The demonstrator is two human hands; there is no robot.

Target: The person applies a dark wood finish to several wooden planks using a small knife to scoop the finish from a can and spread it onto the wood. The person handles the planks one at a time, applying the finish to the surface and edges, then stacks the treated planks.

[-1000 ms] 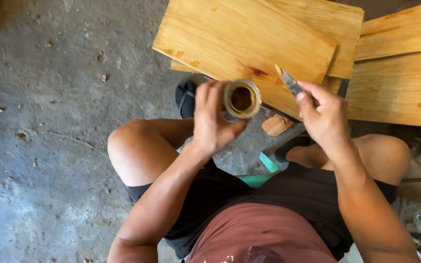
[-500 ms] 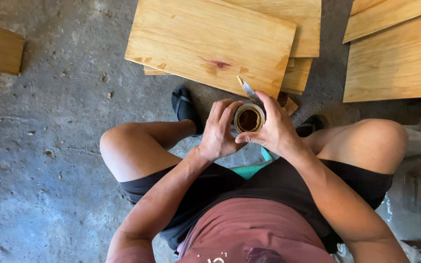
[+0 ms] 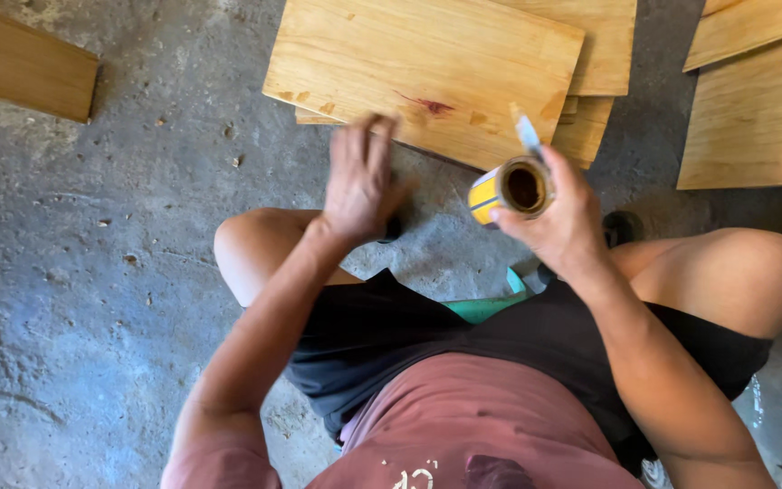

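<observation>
On the far left I see a single wooden board [image 3: 20, 65] lying on the grey concrete floor [image 3: 92, 299], as in the earlier views. Moving right, my left hand [image 3: 361, 181] is what has changed: half a second ago it was closed together with the other hand around the can, and now it has come off and hangs in the air above my left knee, fingers spread wide, a little blurred, holding nothing. Behind it lies the stack of light wooden panels [image 3: 427, 68], with a small red mark on the top one.

Further right, my right hand [image 3: 558, 222] now carries the small yellow can [image 3: 509, 188] alone, gripping it from the side, with the open mouth turned toward the camera and dark inside. In the same hand a thin tool [image 3: 527, 134] with a pale tip stands up between the fingers; I cannot tell exactly what kind it is. I judge the can is open now and one hand is enough for it. At the far right more wooden panels [image 3: 758, 109] lie on the floor.
</observation>
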